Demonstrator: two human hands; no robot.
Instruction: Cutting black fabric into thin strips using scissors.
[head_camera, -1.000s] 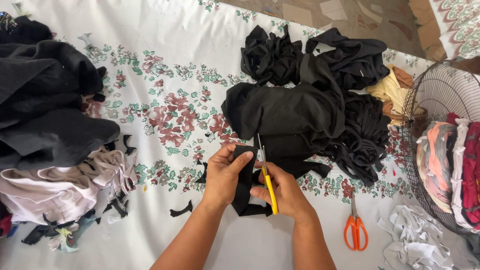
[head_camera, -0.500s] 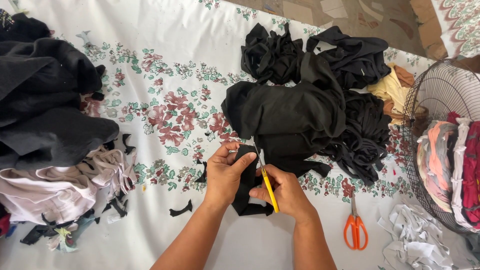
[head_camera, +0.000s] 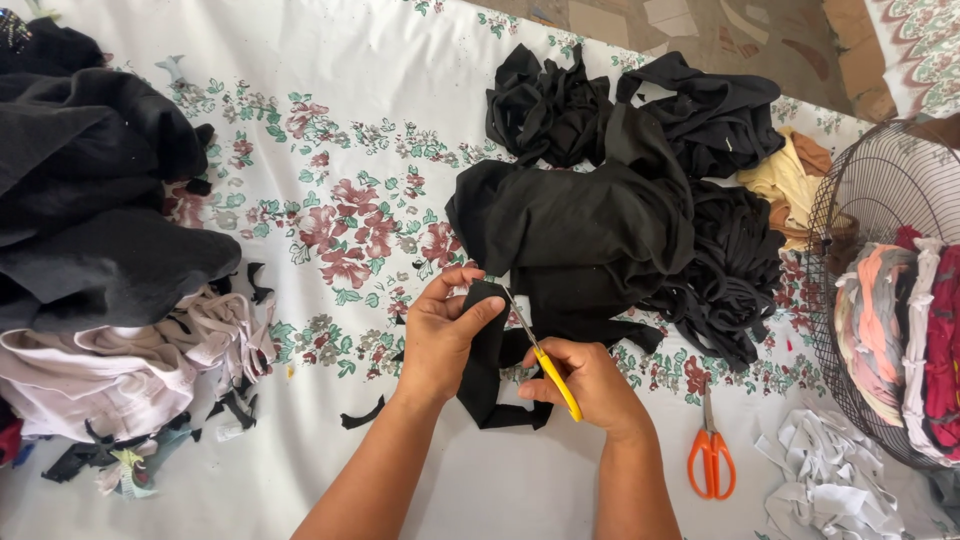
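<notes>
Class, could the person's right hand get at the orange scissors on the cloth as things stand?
Probably yes, but not at once. The orange scissors lie in the open just beside the right hand, nothing between them. That hand is full, though, holding yellow scissors at the black strip.

Your black fabric strip (head_camera: 487, 365) hangs folded and limp, top edge pinched up, lower loop trailing onto the floral sheet. Your yellow-handled scissors (head_camera: 545, 358) sit tilted, blades pointing up-left, tip touching the strip's upper right edge, just below the big black cloth pile.
</notes>
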